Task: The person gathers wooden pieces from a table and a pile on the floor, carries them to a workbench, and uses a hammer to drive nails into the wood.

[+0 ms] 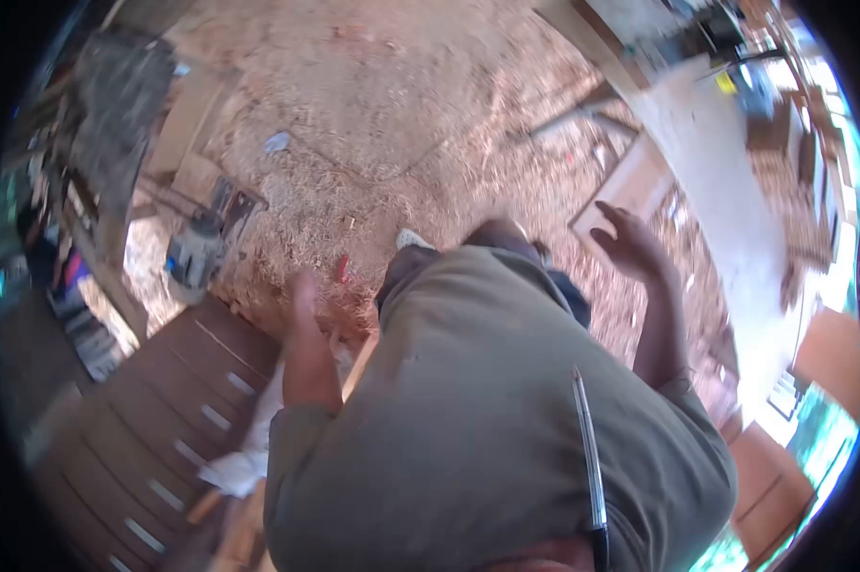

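Note:
I look down over my olive shirt [468,410] at a floor covered in sawdust [373,143]. My left hand [303,286] hangs low beside my left leg, blurred, just above the edge of a brown wooden panel with slots [163,400]; nothing shows in it. A small red object [342,268] lies in the sawdust right beside that hand. My right hand [633,244] is raised out to the right with its fingers spread, holding nothing, in front of a pale wooden board [630,181]. A pen [590,448] is clipped to my shirt.
A grey machine [196,253] stands on the floor to the left. A white cloth [239,467] lies on the brown panel. My shoe [412,238] shows ahead. A long pale board [725,210] and stacked wood sit on the right, and cluttered shelves [58,276] on the far left.

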